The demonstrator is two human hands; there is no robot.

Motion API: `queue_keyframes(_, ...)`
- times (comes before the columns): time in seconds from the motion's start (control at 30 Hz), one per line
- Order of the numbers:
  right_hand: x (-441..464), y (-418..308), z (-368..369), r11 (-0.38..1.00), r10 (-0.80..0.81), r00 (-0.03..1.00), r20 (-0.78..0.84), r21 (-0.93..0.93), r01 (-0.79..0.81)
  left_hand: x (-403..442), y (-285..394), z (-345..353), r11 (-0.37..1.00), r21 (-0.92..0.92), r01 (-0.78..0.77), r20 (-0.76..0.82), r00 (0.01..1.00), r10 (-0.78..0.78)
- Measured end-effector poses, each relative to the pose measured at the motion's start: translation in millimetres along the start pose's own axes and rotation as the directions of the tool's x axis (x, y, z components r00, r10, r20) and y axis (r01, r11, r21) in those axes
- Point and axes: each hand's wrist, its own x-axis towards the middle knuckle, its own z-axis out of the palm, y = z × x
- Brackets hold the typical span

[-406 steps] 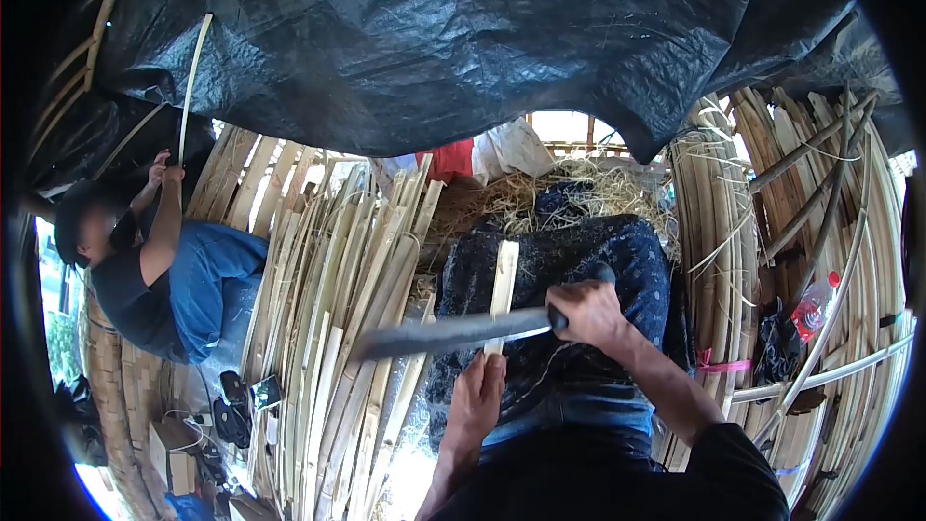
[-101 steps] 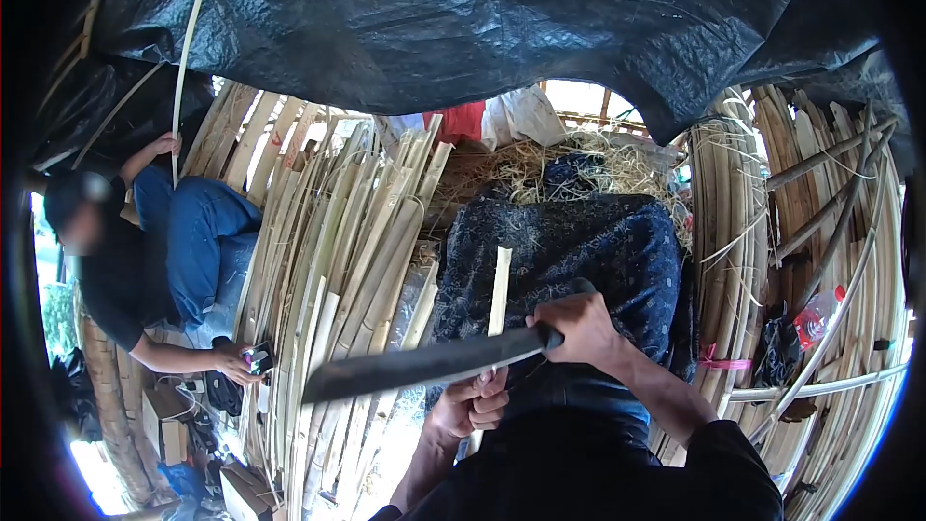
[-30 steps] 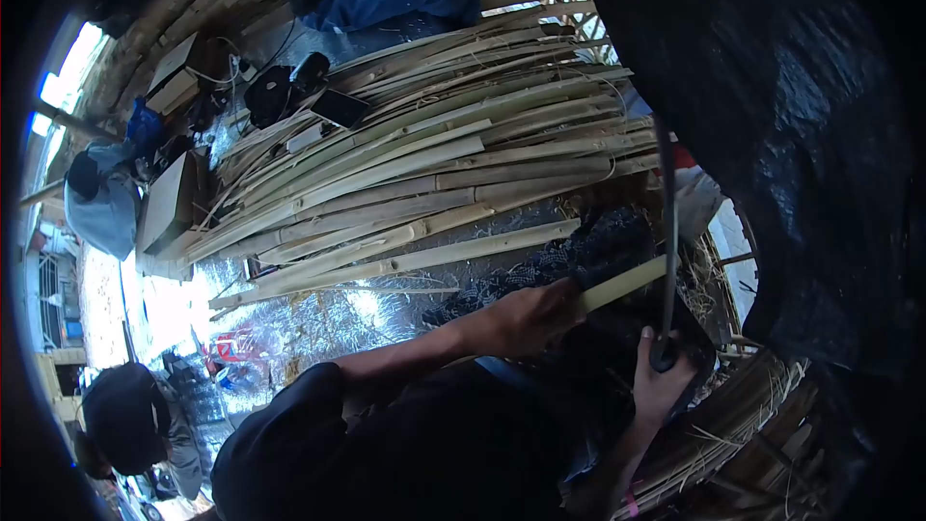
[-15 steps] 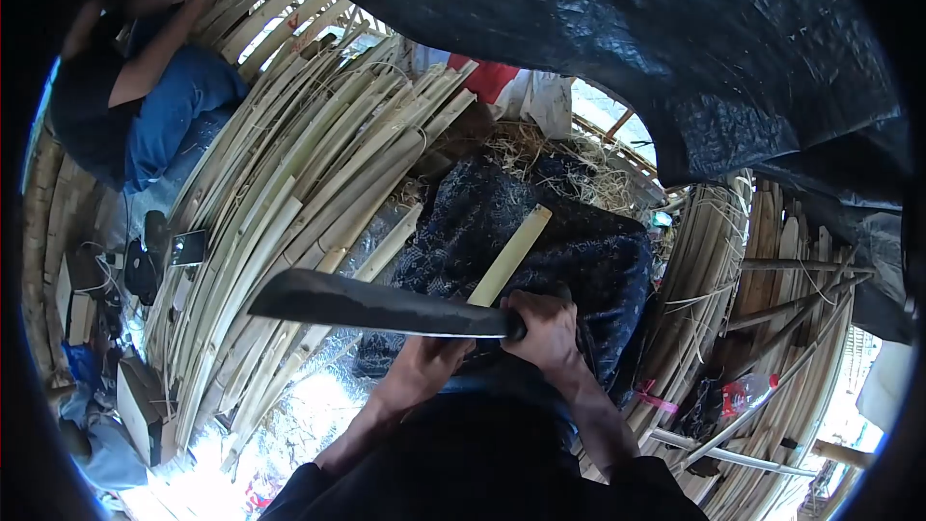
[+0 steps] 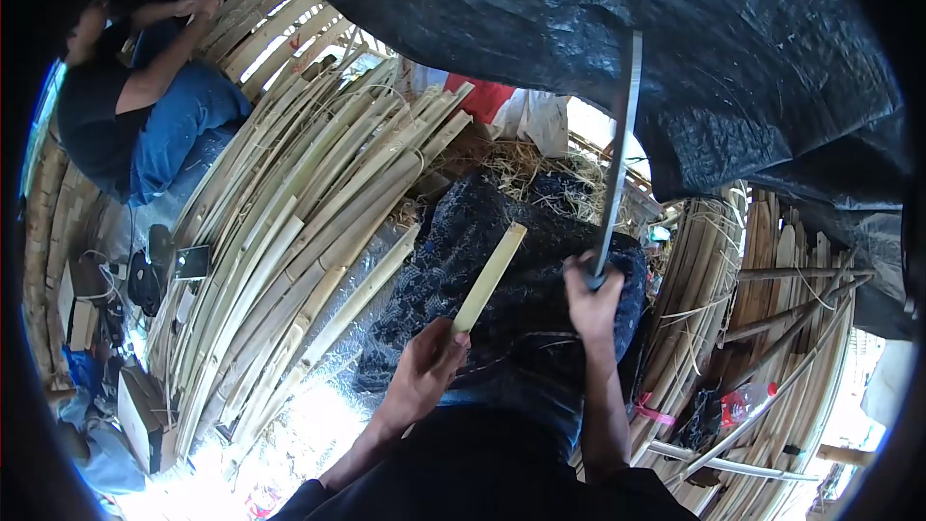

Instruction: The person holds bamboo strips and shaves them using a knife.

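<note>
My left hand (image 5: 427,367) is wrapped round the lower part of a pale bamboo strip (image 5: 490,277), which slants up and to the right over a dark patterned cloth (image 5: 449,241) on my lap. In my right hand (image 5: 593,304) is the handle of a long machete (image 5: 620,150). Its blade stands nearly upright, apart from the strip and to its right, with the tip in front of the black tarp.
Long bamboo strips (image 5: 318,203) lie at the left, beside a phone (image 5: 192,262). A co-worker in blue trousers (image 5: 183,116) sits at the upper left, holding a thin strip. More bamboo, poles and a plastic bottle (image 5: 748,403) are at the right. Black tarp (image 5: 540,10) hangs overhead.
The machete has swung from lying across the strip to nearly upright. My right hand has moved right and up, away from my left. Half a second ago the blade pointed left.
</note>
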Motion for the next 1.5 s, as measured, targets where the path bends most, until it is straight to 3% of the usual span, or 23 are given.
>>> queue_keyframes(0.03, -11, -12, 6, 0.997, -0.072, 0.997, 0.041, 0.034, 0.071, 2, 6, 2, 0.998, -0.061, 0.027, 0.031, 0.999, -0.026)
queue_keyframes(0.1, -24, -32, 10, 0.982, -0.107, 0.968, 0.227, -0.126, 0.138, 3, 8, 6, 0.998, -0.055, 0.032, 0.034, 0.999, -0.030)
queue_keyframes(0.17, -34, -35, 17, 0.953, -0.193, 0.928, 0.319, -0.166, 0.255, 1, 7, 6, 0.998, -0.050, 0.040, 0.032, 0.999, -0.039)
queue_keyframes(0.23, -41, -40, 21, 0.861, -0.316, 0.871, 0.376, -0.272, 0.430, 1, 3, 3, 0.997, -0.076, 0.033, 0.029, 0.999, -0.031)
queue_keyframes(0.3, -46, -39, 23, 0.814, -0.333, 0.853, 0.402, -0.333, 0.475, 1, -2, 5, 0.999, -0.042, 0.015, 0.002, 1.000, -0.015)
queue_keyframes(0.37, -45, -38, 22, 0.756, -0.342, 0.831, 0.438, -0.397, 0.520, 3, -11, 9, 0.983, 0.097, -0.154, -0.114, 0.980, 0.164)
queue_keyframes(0.4, -40, -37, 19, 0.736, -0.368, 0.820, 0.439, -0.401, 0.545, 2, -14, 8, 0.950, 0.251, -0.185, -0.130, 0.966, 0.223)
queue_keyframes(0.43, -35, -36, 16, 0.714, -0.395, 0.806, 0.441, -0.404, 0.572, 1, -16, 8, 0.949, 0.251, -0.192, -0.126, 0.965, 0.229)
queue_keyframes(0.53, -25, -36, 2, 0.663, -0.361, 0.816, 0.451, -0.491, 0.565, -3, -12, 10, 0.931, 0.317, -0.183, -0.113, 0.967, 0.228)
queue_keyframes(0.6, -24, -33, -6, 0.645, -0.324, 0.828, 0.457, -0.534, 0.547, -6, -3, 12, 0.987, 0.125, -0.105, -0.029, 0.994, 0.110)
queue_keyframes(0.73, -31, -34, -19, 0.649, -0.278, 0.838, 0.470, -0.551, 0.525, -6, -4, 10, 0.995, -0.072, -0.066, 0.097, 0.993, 0.073)
queue_keyframes(0.8, -33, -35, -24, 0.662, -0.276, 0.835, 0.475, -0.536, 0.524, -6, -8, 13, 0.982, 0.109, -0.152, 0.070, 0.987, 0.145)
queue_keyframes(0.83, -33, -34, -27, 0.660, -0.288, 0.826, 0.484, -0.524, 0.538, -6, -14, 13, 0.982, 0.111, -0.153, 0.075, 0.986, 0.146)
queue_keyframes(0.9, -28, -34, -34, 0.658, -0.299, 0.821, 0.486, -0.518, 0.546, -6, -26, 15, 0.916, 0.233, -0.325, 0.039, 0.945, 0.325)
queue_keyframes(0.97, -10, -34, -46, 0.668, -0.211, 0.894, 0.395, -0.609, 0.427, -10, -18, 17, 0.907, 0.292, -0.303, 0.030, 0.951, 0.308)
queue_keyframes(1.0, -3, -31, -48, 0.626, -0.265, 0.896, 0.356, -0.643, 0.441, -13, -14, 18, 0.895, 0.350, -0.278, 0.012, 0.956, 0.293)
queue_keyframes(1.13, -15, -46, -50, 0.642, -0.280, 0.839, 0.467, -0.559, 0.526, -10, -7, 23, 0.852, 0.411, -0.323, -0.001, 0.935, 0.355)
queue_keyframes(1.23, -15, -45, -49, 0.557, -0.321, 0.777, 0.541, -0.556, 0.617, -12, -11, 24, 0.819, 0.446, -0.360, 0.029, 0.921, 0.389)
queue_keyframes(1.3, 2, -33, -52, 0.634, -0.280, 0.862, 0.422, -0.593, 0.496, -16, -15, 19, 0.837, 0.419, -0.353, -0.025, 0.917, 0.399)
queue_keyframes(1.33, 6, -25, -49, 0.622, -0.358, 0.854, 0.377, -0.586, 0.519, -16, -14, 17, 0.837, 0.422, -0.348, -0.022, 0.919, 0.393)
queue_keyframes(1.43, -8, -32, -37, 0.645, -0.285, 0.868, 0.407, -0.588, 0.488, -6, -5, 16, 0.780, 0.545, -0.309, -0.016, 0.925, 0.379)
queue_keyframes(1.5, -19, -43, -34, 0.647, -0.379, 0.785, 0.490, -0.466, 0.604, -8, -6, 19, 0.798, 0.512, -0.318, -0.013, 0.926, 0.377)
